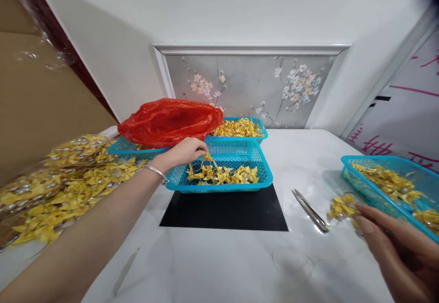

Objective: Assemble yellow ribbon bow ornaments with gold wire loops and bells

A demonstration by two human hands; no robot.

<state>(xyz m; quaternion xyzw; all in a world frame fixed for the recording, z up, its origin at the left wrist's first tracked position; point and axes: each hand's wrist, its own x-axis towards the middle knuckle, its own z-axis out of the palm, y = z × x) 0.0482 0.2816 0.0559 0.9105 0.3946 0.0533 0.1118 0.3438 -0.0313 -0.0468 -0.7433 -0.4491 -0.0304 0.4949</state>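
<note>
My left hand, with a silver bangle at the wrist, reaches over the middle blue basket. Its fingers pinch a yellow ribbon flower above the other yellow flowers lying in that basket. At the lower right, my right hand is closed on a small bunch of yellow flowers with pearl beads, held over the white table beside the right blue basket. A pair of metal thread snips lies on the table just left of that bunch.
A red plastic bag covers part of a blue basket at the back left. Behind stands another basket of yellow pieces. Beaded yellow flowers are heaped at left. A black mat lies under the middle basket's front.
</note>
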